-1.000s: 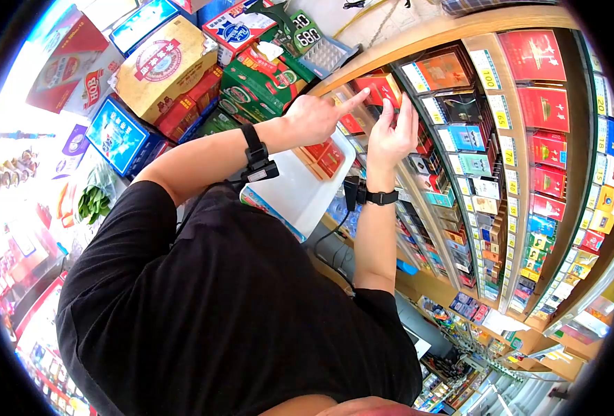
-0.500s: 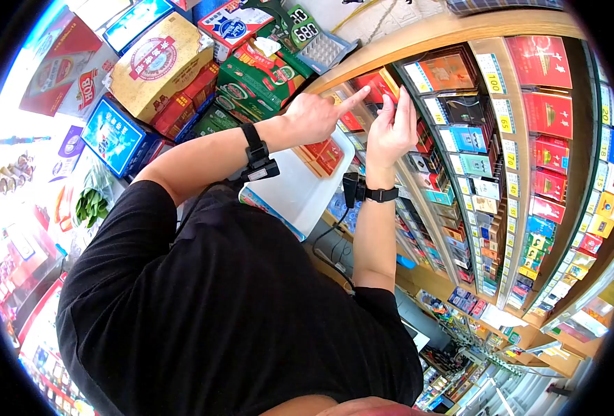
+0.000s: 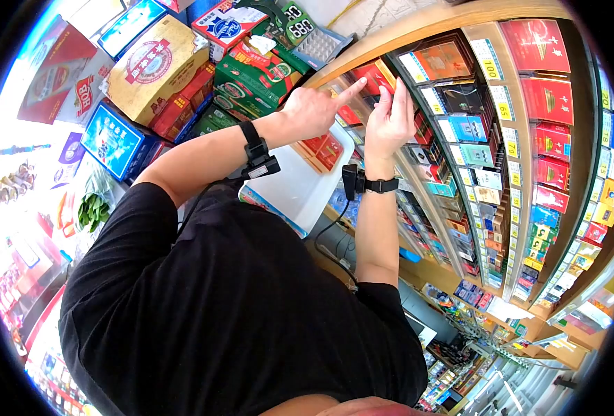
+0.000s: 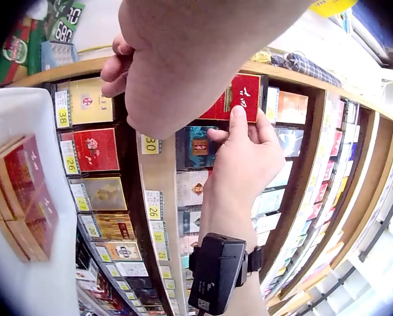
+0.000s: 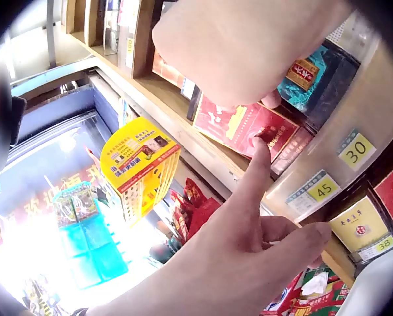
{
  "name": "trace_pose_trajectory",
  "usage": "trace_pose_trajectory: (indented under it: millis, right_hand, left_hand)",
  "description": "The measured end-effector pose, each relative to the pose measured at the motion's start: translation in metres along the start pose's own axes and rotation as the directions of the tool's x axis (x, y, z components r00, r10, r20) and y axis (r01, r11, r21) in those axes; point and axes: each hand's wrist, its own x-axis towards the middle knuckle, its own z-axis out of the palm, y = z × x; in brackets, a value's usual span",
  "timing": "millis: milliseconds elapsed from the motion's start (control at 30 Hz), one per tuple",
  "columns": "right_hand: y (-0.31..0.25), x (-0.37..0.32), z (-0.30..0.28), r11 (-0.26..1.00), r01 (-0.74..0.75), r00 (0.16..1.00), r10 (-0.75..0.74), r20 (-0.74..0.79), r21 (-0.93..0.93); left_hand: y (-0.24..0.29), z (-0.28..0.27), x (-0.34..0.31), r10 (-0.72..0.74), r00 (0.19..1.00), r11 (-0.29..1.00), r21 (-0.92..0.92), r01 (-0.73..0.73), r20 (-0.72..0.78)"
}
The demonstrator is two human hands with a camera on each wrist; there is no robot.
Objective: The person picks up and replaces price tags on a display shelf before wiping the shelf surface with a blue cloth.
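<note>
Right wrist: red pack (image 5: 230, 128) slants lengthwise toward lower right; right hand (image 4: 244, 158) pinches it, left hand (image 5: 232, 243) points.

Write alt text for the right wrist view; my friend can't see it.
A left hand points its index finger at a red-and-gold rectangular pack, with a right hand looming above. A yellow printed cardboard box sits at left.
</note>
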Motion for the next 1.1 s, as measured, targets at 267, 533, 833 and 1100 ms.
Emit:
trace_pose_trajectory:
  millis: [267, 533, 833, 1100]
  right_hand:
    - [0.009, 0.0, 0.001, 1.0, 0.0, 1.0, 0.0, -0.021, -0.014]
    - [0.005, 0.007, 0.001, 0.997, -0.006, 1.0, 0.006, -0.003, -0.072]
    - [0.0, 0.011, -0.002, 0.974, -0.045, 0.985, 0.08, 0.152, -0.22]
    - [-0.018, 0.008, -0.008, 0.988, -0.01, 0.962, 0.051, 0.267, -0.154]
  left_hand:
    - [-0.001, 0.003, 0.005, 0.002, 1.0, 1.0, 0.014, -0.002, -0.011]
    - [0.001, 0.0, 0.006, 0.0, 1.0, 1.0, 0.018, -0.001, 0.022]
    - [-0.001, -0.007, 0.004, -0.02, 0.996, 1.0, 0.008, 0.019, 0.089]
    - [-0.005, -0.005, 0.0, -0.007, 0.998, 1.0, -0.007, 0.008, 0.057]
